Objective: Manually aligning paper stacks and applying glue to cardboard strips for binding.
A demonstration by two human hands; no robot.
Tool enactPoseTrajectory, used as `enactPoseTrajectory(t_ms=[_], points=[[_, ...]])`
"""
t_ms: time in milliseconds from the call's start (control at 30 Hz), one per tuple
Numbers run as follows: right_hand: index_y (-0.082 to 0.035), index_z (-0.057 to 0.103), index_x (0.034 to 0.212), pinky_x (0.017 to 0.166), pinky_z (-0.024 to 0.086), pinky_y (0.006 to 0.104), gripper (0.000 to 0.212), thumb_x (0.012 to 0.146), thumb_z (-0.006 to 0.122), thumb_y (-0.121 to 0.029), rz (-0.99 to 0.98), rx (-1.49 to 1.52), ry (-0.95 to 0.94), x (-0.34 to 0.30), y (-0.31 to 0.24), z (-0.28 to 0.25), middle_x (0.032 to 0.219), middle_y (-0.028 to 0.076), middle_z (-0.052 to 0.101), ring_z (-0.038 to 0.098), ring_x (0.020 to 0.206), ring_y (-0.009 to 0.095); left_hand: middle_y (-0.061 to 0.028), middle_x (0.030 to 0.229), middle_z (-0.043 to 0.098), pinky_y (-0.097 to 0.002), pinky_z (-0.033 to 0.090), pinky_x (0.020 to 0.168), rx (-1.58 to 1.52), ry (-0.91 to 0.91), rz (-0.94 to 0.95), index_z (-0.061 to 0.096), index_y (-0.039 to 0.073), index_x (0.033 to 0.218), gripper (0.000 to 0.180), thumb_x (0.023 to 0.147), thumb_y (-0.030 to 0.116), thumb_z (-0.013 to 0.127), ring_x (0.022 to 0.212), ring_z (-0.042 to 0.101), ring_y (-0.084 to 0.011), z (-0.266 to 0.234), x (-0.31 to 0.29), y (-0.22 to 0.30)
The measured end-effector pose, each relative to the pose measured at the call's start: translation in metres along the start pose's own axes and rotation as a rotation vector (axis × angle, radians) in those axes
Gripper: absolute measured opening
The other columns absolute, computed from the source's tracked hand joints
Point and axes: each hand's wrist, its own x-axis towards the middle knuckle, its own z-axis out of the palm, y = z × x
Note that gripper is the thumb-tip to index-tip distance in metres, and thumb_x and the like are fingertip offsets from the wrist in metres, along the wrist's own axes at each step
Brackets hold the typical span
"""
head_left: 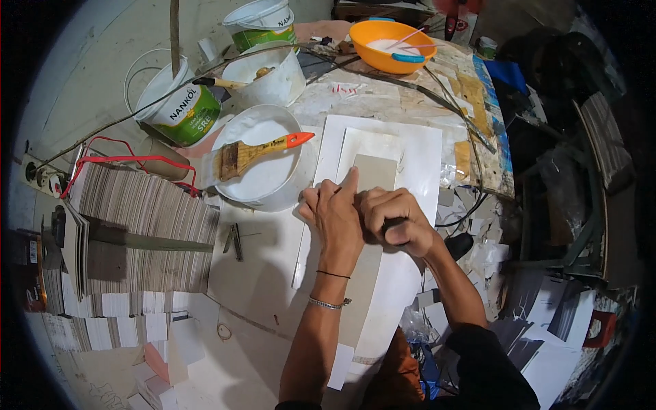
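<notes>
A long grey cardboard strip [367, 290] lies lengthwise over white sheets [419, 147]. My left hand [338, 222] presses on its left edge, index finger stretched forward and the other fingers bent at the side. Beside it, my right hand [400, 222] is closed in a fist over the strip. Something dark, like a short handle, shows inside that fist; its working end is hidden. A narrow white paper piece [341, 367] sticks out at the strip's near end.
Left stand a white glue tub [295, 179] with a wide brush [256, 156] across it, tall stacks of cut board [147, 222] and a small dark metal tool [236, 242]. Paint buckets [179, 113] and an orange basin [365, 51] are farther back. A cable [478, 130] crosses the table.
</notes>
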Motion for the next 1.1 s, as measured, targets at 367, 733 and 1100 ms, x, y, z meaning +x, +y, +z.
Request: enactPoseTrajectory(t_ms=[367, 733, 1100], points=[[0.001, 0.055, 0.068, 0.067, 0.040, 0.0309, 0.038, 0.076, 0.061, -0.036, -0.002, 0.109, 0.000, 0.018, 0.010, -0.016, 0.065, 0.008, 0.055, 0.049, 0.067, 0.018, -0.0056, 0.094, 0.059, -0.0501, 0.029, 0.095, 0.109, -0.050, -0.045, 0.074, 0.022, 0.130, 0.037, 0.095, 0.012, 0.063, 0.104, 0.045, -0.0303, -0.009, 0.003, 0.004], [0.002, 0.055, 0.067, 0.064, 0.038, 0.0318, 0.042, 0.076, 0.058, -0.038, 0.119, 0.358, 0.109, 0.026, 0.013, -0.022, 0.063, 0.008, 0.054, 0.047, 0.065, 0.018, -0.0055, 0.092, 0.060, -0.0492, 0.028, 0.096, 0.120, -0.015, -0.021, 0.075, 0.023, 0.129, 0.034, 0.097, 0.016, 0.064, 0.103, 0.046, -0.0298, -0.008, 0.001, 0.001], [0.005, 0.054, 0.067, 0.064, 0.037, 0.0303, 0.046, 0.078, 0.056, -0.039, 0.058, 0.128, 0.227, 0.030, 0.016, -0.044, 0.065, 0.009, 0.055, 0.048, 0.066, 0.019, -0.0060, 0.093, 0.058, -0.0499, 0.030, 0.094, 0.108, -0.043, -0.028, 0.072, 0.026, 0.132, 0.039, 0.097, 0.012, 0.063, 0.101, 0.046, -0.0302, -0.005, 0.000, 0.007]])
